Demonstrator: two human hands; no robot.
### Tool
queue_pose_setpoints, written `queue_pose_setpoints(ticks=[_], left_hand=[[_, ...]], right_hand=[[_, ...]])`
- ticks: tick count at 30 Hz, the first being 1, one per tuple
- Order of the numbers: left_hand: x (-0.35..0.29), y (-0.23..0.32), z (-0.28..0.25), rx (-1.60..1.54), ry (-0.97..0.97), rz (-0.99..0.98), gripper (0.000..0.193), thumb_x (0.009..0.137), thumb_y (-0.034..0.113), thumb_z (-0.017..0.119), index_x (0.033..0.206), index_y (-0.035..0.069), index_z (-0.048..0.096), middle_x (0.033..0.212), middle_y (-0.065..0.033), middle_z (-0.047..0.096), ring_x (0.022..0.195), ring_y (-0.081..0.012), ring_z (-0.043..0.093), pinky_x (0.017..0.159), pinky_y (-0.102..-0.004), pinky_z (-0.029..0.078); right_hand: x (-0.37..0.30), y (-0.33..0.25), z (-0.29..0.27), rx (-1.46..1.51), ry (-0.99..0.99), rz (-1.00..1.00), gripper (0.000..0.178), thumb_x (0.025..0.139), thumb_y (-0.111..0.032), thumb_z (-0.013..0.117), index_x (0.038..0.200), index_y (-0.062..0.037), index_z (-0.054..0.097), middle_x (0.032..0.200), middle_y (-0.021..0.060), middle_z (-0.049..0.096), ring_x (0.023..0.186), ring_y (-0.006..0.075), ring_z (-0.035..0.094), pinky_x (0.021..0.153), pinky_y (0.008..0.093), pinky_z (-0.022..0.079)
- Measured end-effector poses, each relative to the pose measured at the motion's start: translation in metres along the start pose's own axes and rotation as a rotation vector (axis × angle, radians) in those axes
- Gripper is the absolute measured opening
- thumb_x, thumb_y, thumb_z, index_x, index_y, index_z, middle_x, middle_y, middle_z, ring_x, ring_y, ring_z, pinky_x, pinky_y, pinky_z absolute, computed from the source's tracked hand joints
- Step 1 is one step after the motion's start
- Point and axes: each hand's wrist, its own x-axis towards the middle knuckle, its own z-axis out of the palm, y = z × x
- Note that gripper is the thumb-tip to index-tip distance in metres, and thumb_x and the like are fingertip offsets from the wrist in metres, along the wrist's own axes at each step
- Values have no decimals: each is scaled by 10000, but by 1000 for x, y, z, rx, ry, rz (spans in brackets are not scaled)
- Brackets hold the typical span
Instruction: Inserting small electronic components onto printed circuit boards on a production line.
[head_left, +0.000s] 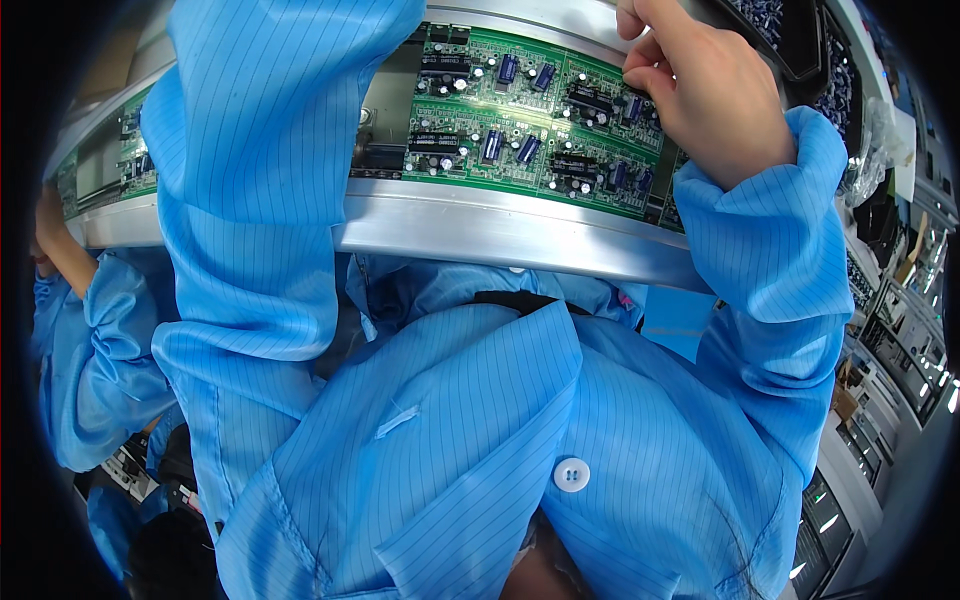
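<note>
A green circuit board (480,115) lies flat in the metal track in front of me, its repeated sections carrying black and dark purple cylindrical capacitors and small white parts. Over its far right corner is my right hand (715,95), thumb and fingers closed in a pinch just above a dark purple capacitor (635,108). Whatever sits between those fingertips is hidden. My left arm, in a blue striped sleeve (270,130), stretches past the board's left end and out at the top edge, so my left hand is out of sight.
A silver rail (500,225) runs along the near side. At the far right stand black trays (800,50) with many small blue capacitors, beside clear plastic wrap (877,150). Leftward are another green board (135,150) and a co-worker's arm (65,240).
</note>
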Motion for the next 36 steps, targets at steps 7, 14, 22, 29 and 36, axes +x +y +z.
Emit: queue_pose_setpoints(ticks=[7, 14, 22, 29, 36], left_hand=[[1, -21, 10, 495, 179, 349, 117, 748, 10, 606, 851, -21, 653, 691, -46, 623, 567, -118, 503, 535, -217, 409], [2, -30, 17, 1007, 353, 554, 111, 756, 12, 605, 848, -26, 654, 680, -45, 610, 560, -107, 487, 528, -203, 400], [0, -33, 17, 1016, 375, 642, 116, 759, 12, 605, 856, -23, 655, 682, -42, 603, 564, -103, 480, 533, -193, 396], [-6, -26, 21, 993, 363, 598, 118, 752, 8, 609, 854, -33, 651, 681, -44, 603, 570, -101, 479, 539, -196, 400], [3, -33, 13, 953, 325, 558, 117, 747, 7, 611, 849, -34, 650, 678, -42, 604, 566, -104, 478, 534, -204, 402]], right_hand=[[-1, 2, 3, -64, 73, -77, 185, 722, 30, 541, 852, -67, 453, 629, 33, 560, 633, 228, 544, 600, 317, 422], [-2, -2, -1, 22, 59, -103, 172, 702, 40, 556, 795, -66, 457, 615, 36, 543, 597, 218, 526, 578, 309, 418], [-6, -7, -6, 25, 90, -78, 196, 669, 66, 608, 768, -65, 503, 627, 41, 556, 554, 204, 521, 542, 290, 427], [-10, -8, -3, 59, 163, -111, 231, 654, 83, 635, 747, -70, 491, 632, 33, 554, 542, 180, 515, 513, 287, 419], [-7, -9, -7, -42, 101, -108, 239, 644, 82, 628, 745, -83, 487, 627, 29, 546, 538, 197, 513, 515, 302, 415]])
